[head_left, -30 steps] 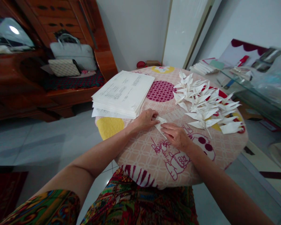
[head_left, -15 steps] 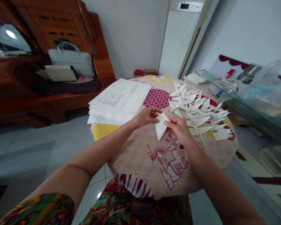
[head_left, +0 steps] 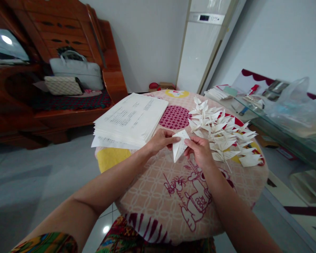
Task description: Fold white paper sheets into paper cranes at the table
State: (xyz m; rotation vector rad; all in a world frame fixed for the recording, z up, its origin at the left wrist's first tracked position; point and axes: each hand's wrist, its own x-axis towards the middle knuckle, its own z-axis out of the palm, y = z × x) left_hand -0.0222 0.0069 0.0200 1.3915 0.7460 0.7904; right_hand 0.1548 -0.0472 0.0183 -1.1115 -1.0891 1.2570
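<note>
A folded white paper piece (head_left: 179,146), pointed at its lower end, is held just above the round table (head_left: 147,196) between both hands. My left hand (head_left: 160,140) pinches its left top corner. My right hand (head_left: 199,151) grips its right side with curled fingers. A pile of several finished folded paper shapes (head_left: 221,131) lies on the table to the right of my hands. A thick stack of printed sheets (head_left: 130,120) sits on the table's left part, behind my left hand.
The table's pink patterned cloth (head_left: 184,200) reaches to my lap. A wooden bench (head_left: 55,105) with a grey bag (head_left: 76,72) stands at the left. A glass-topped shelf (head_left: 284,123) with papers and a plastic bag is at the right. A tall white appliance (head_left: 200,45) stands behind.
The paper piece was pressed flat on the table a second ago; both hands have since lifted it and hold it upright. The view has shifted slightly.
</note>
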